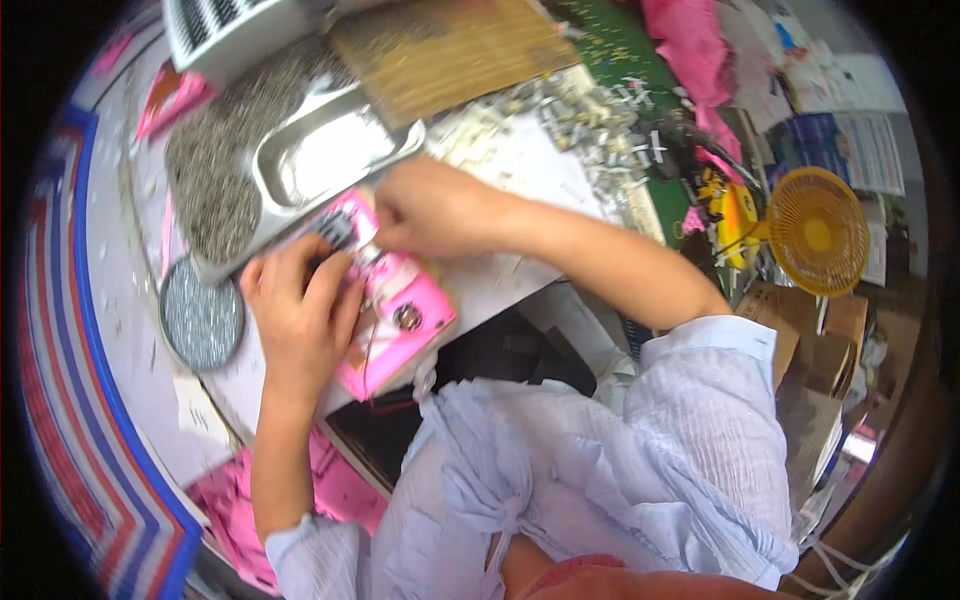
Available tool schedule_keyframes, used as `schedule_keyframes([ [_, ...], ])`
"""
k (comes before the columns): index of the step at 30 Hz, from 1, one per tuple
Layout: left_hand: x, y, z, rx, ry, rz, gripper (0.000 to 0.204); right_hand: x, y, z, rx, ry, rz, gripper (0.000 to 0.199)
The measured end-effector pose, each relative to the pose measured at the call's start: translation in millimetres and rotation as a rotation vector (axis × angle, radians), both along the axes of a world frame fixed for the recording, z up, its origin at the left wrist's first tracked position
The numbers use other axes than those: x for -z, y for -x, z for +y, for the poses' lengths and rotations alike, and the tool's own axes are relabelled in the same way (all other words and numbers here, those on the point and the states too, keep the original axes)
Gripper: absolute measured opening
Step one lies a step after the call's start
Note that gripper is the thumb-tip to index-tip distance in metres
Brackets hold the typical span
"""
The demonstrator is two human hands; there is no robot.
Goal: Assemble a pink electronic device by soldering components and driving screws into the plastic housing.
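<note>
The white workbench in front of you is lying crowded with a steel tray of tiny metal parts and a yellow desk fan off to your right. Your left hand is pressing down on the pink device near the table's front edge, fingers curled over it. Your right hand is pinching closed at the device's top end, on something too small to tell.

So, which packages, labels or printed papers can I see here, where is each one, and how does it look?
Pink flat package: on the white table under both hands, rectangular, with a round dark part.
Printed papers: upper right, white and blue sheets.
Cardboard boxes: right, below the yellow fan, brown.
Pink bags: lower left, by the left forearm.
</note>
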State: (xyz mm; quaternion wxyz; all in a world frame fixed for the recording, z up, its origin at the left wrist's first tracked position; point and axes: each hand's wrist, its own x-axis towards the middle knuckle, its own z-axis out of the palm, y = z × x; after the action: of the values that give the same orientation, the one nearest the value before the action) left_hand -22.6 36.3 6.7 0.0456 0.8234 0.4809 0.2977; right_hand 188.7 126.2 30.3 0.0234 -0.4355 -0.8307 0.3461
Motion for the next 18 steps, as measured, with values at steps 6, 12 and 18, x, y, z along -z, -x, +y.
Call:
schedule_keyframes([
  [6, -9.0, 8.2, 15.1, 0.153, -0.065, 0.113, 0.021, -15.0, -51.1, 38.7, 0.133, 0.064, 0.284, 0.027],
  [12, -16.0, 2.9, 26.2, 0.195, -0.092, 0.148, 0.021, -1.5, -285.1, 285.2, 0.899, -1.096, -0.28, 0.024],
  [18, 2.8, -2.9, 39.2, 0.18, -0.004, -0.001, 0.016, 44.0, -455.9, 385.6, 1.106, -0.765, -0.551, 0.07],
])
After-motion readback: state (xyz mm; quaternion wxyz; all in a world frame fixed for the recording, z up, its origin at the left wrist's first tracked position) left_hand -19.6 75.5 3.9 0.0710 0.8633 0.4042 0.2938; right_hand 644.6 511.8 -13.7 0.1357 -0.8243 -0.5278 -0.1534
